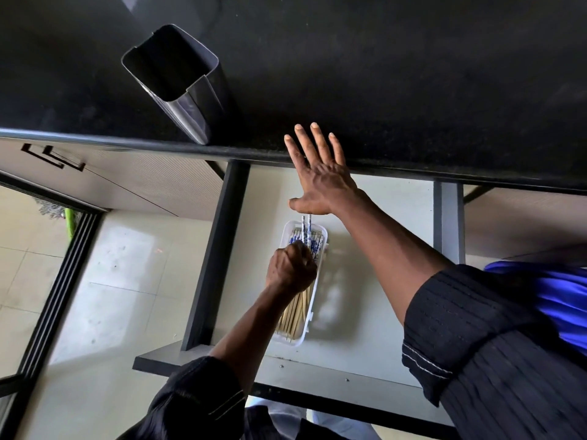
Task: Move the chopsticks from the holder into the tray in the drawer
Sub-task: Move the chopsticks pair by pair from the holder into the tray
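A white plastic tray (313,304) lies in the open drawer (374,312) and holds several wooden chopsticks (293,315) with blue-and-white patterned ends. My left hand (290,268) is over the tray, its fingers curled round two patterned chopsticks (305,228) whose ends stick out past the tray's far rim. My right hand (320,173) rests flat, fingers straight and spread, on the front edge of the black countertop (413,74). The dark metal holder (178,81) stands on the counter at the left, and its inside looks dark with no chopsticks showing.
The drawer's dark side rail (219,249) runs along its left. Pale floor tiles (127,281) and a black sliding-door track (54,296) lie to the left. A closed cabinet front with a dark handle (52,155) sits under the counter at left.
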